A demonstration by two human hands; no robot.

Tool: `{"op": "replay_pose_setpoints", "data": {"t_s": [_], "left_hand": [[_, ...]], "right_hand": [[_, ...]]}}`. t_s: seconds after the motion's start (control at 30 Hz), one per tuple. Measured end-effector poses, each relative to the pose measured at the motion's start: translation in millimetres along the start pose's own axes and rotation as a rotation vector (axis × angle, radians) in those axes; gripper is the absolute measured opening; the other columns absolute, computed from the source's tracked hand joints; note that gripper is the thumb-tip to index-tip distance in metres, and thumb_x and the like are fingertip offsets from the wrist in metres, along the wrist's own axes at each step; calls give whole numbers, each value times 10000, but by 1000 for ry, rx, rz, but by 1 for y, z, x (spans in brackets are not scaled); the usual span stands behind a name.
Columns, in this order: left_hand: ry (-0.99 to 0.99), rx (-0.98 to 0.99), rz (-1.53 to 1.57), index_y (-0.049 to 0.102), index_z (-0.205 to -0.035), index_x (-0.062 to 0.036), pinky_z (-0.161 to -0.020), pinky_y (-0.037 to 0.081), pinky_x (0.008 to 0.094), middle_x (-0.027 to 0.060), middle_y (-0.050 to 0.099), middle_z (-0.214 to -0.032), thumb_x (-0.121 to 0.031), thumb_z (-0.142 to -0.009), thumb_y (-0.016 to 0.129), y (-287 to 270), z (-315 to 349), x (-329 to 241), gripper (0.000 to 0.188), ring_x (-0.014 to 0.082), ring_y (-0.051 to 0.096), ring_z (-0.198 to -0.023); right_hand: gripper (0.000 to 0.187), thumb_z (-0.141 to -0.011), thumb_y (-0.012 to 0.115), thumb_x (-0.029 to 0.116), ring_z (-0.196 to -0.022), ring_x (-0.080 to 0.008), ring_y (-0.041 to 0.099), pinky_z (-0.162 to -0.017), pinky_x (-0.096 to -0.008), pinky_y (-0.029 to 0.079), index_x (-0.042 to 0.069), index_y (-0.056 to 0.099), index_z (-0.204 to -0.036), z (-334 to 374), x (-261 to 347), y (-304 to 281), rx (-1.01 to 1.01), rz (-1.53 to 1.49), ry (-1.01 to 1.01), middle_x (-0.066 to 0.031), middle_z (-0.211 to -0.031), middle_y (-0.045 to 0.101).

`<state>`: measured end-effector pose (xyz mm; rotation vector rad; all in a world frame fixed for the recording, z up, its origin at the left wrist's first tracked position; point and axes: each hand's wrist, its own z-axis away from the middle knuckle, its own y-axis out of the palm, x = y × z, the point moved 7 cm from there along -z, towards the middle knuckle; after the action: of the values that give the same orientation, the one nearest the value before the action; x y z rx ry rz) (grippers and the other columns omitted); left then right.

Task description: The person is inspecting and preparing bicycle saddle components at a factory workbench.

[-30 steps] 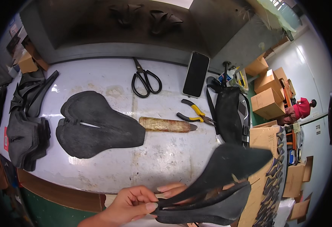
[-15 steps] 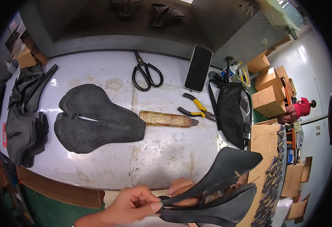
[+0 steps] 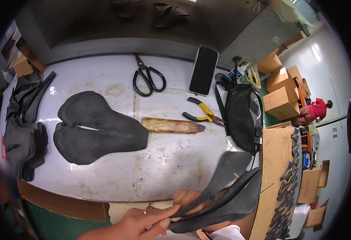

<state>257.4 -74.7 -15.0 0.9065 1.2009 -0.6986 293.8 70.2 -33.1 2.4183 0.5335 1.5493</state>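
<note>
At the table's near edge I hold a black bicycle-saddle cover (image 3: 239,196), its two long wings pointing right. My left hand (image 3: 141,224), a ring on one finger, pinches its left end between index finger and thumb. My right hand (image 3: 186,197) is behind the cover, curled against it, with most of its fingers hidden. Left of centre on the table lies a stack of flat black saddle-shaped pieces (image 3: 103,138). A knife with a wrapped tan handle (image 3: 169,125) lies by its pointed end.
Black-handled scissors (image 3: 149,80), a phone (image 3: 204,70), yellow-black pliers (image 3: 203,112) and a black pouch (image 3: 239,116) lie across the table. Stacked black pieces (image 3: 25,144) stand at the left. Cardboard boxes (image 3: 281,102) and a person in red (image 3: 317,110) are at the right.
The saddle cover has shifted a little left and its wings have come closer together. My left index finger now stretches along its end. The table things appear slightly further left.
</note>
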Motion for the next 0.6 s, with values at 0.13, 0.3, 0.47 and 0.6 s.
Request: {"op": "replay_pose_setpoints", "data": {"t_s": [0.13,0.3,0.47,0.6], "left_hand": [[-382,-78,555,504,-1340,21,-620,538,264,116,682,-912,11,-956,497,0,5,26,384,147,652,-684],[-455,-118,641,506,-1327,45,-613,528,281,138,671,-924,-2,-965,486,0,11,28,365,145,611,-669],[-484,-138,623,505,-1317,65,-602,521,277,144,670,-928,-14,-965,485,-3,11,20,361,145,610,-675],[-493,-141,597,511,-1313,63,-590,521,268,142,672,-938,-6,-958,491,-8,15,25,361,140,613,-666]], "right_hand": [[227,-929,609,206,-822,-232,652,-704,-378,479,-5,691,-913,-3,4,-6,-25,108,179,-117,-883,683],[238,-938,599,215,-865,-228,655,-744,-371,489,-1,696,-961,-2,19,-11,-57,232,414,-118,-915,690],[255,-948,589,224,-907,-224,658,-784,-364,499,3,701,-1010,3,21,-15,-88,330,652,-119,-948,697],[325,-957,585,269,-1022,-218,637,-913,-356,484,17,672,-1144,10,11,-14,-138,273,650,-136,-1037,694]]}}
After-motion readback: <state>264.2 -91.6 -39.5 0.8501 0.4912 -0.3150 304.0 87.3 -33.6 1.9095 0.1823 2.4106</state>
